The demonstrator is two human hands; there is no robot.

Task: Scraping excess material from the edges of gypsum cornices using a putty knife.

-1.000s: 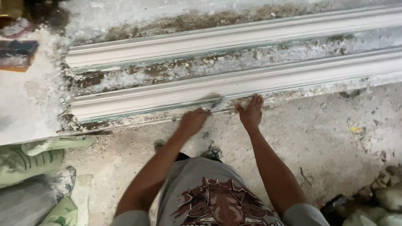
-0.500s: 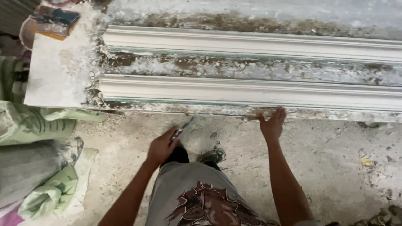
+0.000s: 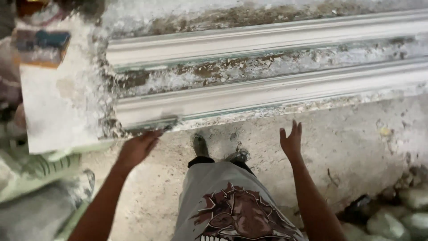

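Fingers (image 3: pixel 149 136) of the left hand (image 3: pixel 136 149), at lower left of centre, are curled around the handle of a scraper blade (image 3: pixel 154 123); the flat blade lies against the lower front edge of the nearer plaster cornice moulding (image 3: pixel 267 93), close to its left end. The right hand (image 3: pixel 291 142), lower right of centre, is released and empty, fingers spread and pointing up, hovering just below the moulding's crumbly bottom edge without touching it.

Two long white mouldings run side by side across the upper half of the frame: the nearer one and a second moulding (image 3: pixel 249 42) above it. Between them shows a strip of the tabletop (image 3: pixel 249 67), brown and crusted with white plaster. At upper left a flat white board (image 3: pixel 58 111) dusted with plaster lies beside the mouldings' left ends, with a blurred block in blue and orange (image 3: pixel 40 47) on its top corner.

Below the hands is a plaster-spattered concrete floor (image 3: pixel 365 147), where the person's feet (image 3: pixel 200 145) stand, one clearly seen. Striped sacks (image 3: pixel 31 178) are piled at lower left, and pale stones (image 3: pixel 401 209) sit at lower right.
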